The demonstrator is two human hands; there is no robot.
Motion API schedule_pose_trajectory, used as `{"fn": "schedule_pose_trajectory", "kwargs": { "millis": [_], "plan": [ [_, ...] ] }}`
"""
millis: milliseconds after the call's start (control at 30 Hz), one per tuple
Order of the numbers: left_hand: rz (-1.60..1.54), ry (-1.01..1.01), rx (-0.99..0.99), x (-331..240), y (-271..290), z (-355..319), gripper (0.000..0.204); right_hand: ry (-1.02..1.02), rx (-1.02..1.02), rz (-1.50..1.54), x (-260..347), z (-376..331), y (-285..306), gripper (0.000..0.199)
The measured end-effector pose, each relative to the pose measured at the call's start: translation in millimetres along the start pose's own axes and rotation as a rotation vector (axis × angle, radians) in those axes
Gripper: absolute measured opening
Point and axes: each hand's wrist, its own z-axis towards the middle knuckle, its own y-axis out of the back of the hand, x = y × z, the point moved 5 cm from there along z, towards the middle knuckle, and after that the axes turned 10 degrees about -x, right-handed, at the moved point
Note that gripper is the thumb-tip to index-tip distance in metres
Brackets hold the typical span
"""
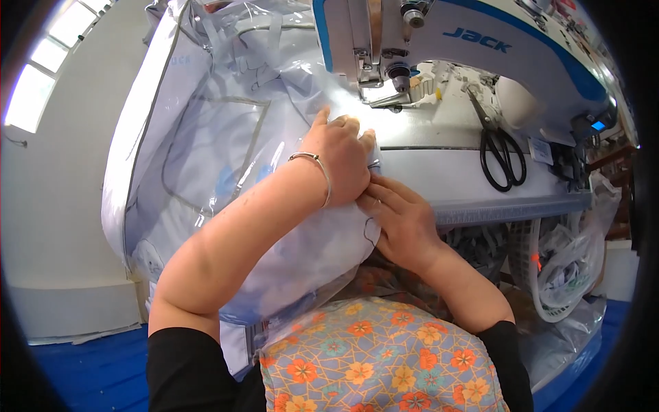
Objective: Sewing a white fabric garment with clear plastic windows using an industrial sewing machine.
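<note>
A large sheet of thin, glossy white fabric [274,257], with grey lines and transparent film on it, spreads from the sewing machine [473,38] down over my lap. My left hand [336,154], a bracelet at its wrist, bears down on the fabric just left of and nearer than the machine's needle area, its fingers curled into the cloth. Close beside it, my right hand [405,223] pinches the fabric's right edge at the front of the sewing table [439,172]. Folds and fingers hide exactly what lies between the fingertips. A dark thread loop [369,232] hangs by the right thumb.
Black-handled scissors [503,154] lie on the table to the right of the presser foot [395,103]. Below the table's right end hangs a white plastic basket [525,275] with a clear bag and scraps. A wall [58,206] stands at the left.
</note>
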Motion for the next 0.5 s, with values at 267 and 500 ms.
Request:
{"fn": "schedule_pose_trajectory", "kwargs": {
  "millis": [267,500],
  "plan": [
    [-0.252,0.000,-0.084,-10,-1,-9,0.051,0.082,0.030,-0.004,2,-6,-5,0.034],
    [-0.209,-0.024,-0.091,4,-3,1,0.051,0.032,0.016,0.013,-14,7,-3,0.029]
  ]
}}
